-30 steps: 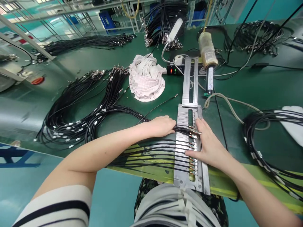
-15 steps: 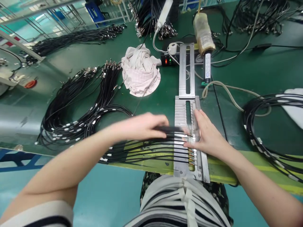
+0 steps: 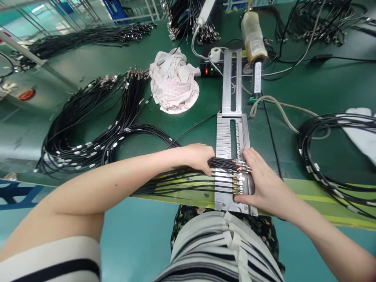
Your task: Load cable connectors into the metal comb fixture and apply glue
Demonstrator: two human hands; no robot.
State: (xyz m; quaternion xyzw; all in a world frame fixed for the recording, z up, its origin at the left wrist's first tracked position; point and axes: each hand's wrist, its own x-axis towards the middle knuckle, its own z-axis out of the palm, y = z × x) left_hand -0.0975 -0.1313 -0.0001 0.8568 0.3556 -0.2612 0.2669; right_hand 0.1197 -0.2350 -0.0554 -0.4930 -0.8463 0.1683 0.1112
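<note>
A slotted metal fixture point(image 3: 223, 135) lies lengthwise in front of me, reaching to the table's front edge. My left hand point(image 3: 199, 156) is closed around a bundle of black cables point(image 3: 225, 162), and their metal-tipped ends stick out to the right over the fixture. Below that bundle, several other black cables point(image 3: 188, 187) run across the near half of the fixture, with small connectors point(image 3: 236, 184) in a row at its slot. My right hand point(image 3: 264, 182) rests at the fixture's right edge, thumb and fingers apart, with the thumb near the lowest connectors.
Coiled black cables point(image 3: 55, 129) lie at the left, another coil point(image 3: 307, 145) at the right. A crumpled cloth point(image 3: 174, 84) sits behind the fixture's left side. Beyond stand a black box with lights point(image 3: 208, 71) and a wrapped syringe-like tube point(image 3: 257, 80) with a hose.
My left hand has moved slightly right with the cable bundle, whose ends are now above the fixture. My right hand has shifted a little right and nearer, its thumb lower.
</note>
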